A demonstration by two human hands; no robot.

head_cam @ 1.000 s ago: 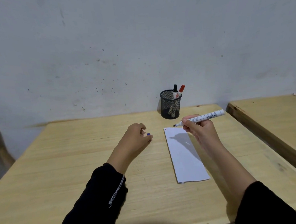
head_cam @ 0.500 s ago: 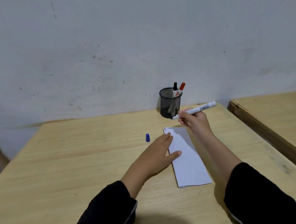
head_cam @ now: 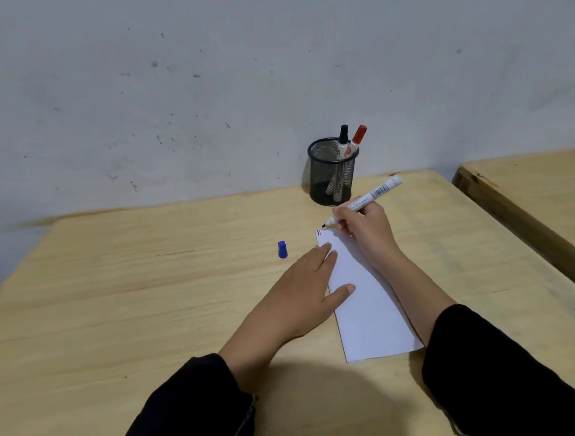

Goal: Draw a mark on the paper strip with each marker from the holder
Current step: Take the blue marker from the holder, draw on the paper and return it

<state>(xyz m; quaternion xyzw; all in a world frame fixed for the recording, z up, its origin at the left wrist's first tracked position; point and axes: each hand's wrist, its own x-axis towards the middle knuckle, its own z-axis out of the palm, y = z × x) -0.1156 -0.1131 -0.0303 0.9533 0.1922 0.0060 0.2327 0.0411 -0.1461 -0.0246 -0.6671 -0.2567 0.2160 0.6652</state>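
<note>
A white paper strip (head_cam: 367, 300) lies on the wooden table (head_cam: 150, 291), with small black and red marks at its far left corner. My right hand (head_cam: 367, 233) grips an uncapped white marker (head_cam: 368, 198), its tip at the strip's far edge beside those marks. My left hand (head_cam: 303, 293) lies flat, fingers spread, pressing the strip's left edge. The marker's blue cap (head_cam: 282, 249) rests on the table left of the strip. A black mesh holder (head_cam: 333, 172) behind the strip holds a black-capped marker (head_cam: 343, 140) and a red-capped marker (head_cam: 358, 139).
A grey wall (head_cam: 206, 88) runs right behind the table's far edge. A second wooden table (head_cam: 538, 198) stands to the right across a narrow gap. Both of my sleeves are black.
My left hand let go of the blue cap on the table, then moved right and flattened on the strip. My right hand lowered the marker tip to the strip's far end.
</note>
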